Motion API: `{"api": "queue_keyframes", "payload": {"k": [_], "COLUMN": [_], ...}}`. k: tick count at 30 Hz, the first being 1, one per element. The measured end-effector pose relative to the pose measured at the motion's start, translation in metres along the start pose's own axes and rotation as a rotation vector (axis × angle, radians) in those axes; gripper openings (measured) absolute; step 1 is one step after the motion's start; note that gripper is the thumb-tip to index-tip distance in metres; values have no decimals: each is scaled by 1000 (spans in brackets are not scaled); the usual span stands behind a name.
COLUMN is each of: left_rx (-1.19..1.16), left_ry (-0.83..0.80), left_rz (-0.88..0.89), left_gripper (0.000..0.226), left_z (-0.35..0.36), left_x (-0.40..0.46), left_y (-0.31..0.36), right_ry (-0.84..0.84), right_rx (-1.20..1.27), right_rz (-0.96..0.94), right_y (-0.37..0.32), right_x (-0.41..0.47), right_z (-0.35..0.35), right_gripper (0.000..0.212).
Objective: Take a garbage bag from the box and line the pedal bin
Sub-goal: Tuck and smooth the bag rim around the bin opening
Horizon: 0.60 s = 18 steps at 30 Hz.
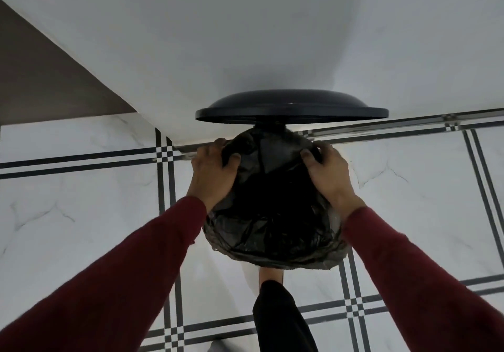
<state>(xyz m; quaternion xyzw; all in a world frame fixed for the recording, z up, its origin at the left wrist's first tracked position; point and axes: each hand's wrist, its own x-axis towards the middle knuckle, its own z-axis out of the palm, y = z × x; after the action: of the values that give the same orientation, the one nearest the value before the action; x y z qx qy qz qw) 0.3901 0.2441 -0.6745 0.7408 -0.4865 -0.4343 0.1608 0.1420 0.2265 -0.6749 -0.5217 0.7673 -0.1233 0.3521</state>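
A black garbage bag (272,210) covers the mouth of the pedal bin, its edge folded over the near rim. The bin's dark lid (291,106) stands raised against the white wall behind. My left hand (212,169) grips the bag's edge at the far left of the rim. My right hand (327,171) grips the bag's edge at the far right. My foot (270,275) sits below the bin's front, where the pedal is hidden. The bag box is not in view.
The bin stands on white marble-look floor tiles (81,215) with black stripe borders, close to a white wall (245,38). A brown surface (41,79) fills the upper left. My dark trouser leg (283,319) is at the bottom centre.
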Motion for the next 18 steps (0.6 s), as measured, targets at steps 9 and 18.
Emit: {"api": "queue_keyframes", "payload": {"k": [9,18], "left_rx": [3,-211], "left_ry": [15,-32], "left_rz": [-303,-194], "left_gripper": [51,26], "left_z": [-2,-8], "left_x": [39,49], "left_y": [5,2], "right_ry": [-181,100], "right_rx": [716,-119], "right_rz": [523,259], "right_y": [9,2], "right_x": [52,55], "right_z": [1,-9], "right_gripper": [33,32]}}
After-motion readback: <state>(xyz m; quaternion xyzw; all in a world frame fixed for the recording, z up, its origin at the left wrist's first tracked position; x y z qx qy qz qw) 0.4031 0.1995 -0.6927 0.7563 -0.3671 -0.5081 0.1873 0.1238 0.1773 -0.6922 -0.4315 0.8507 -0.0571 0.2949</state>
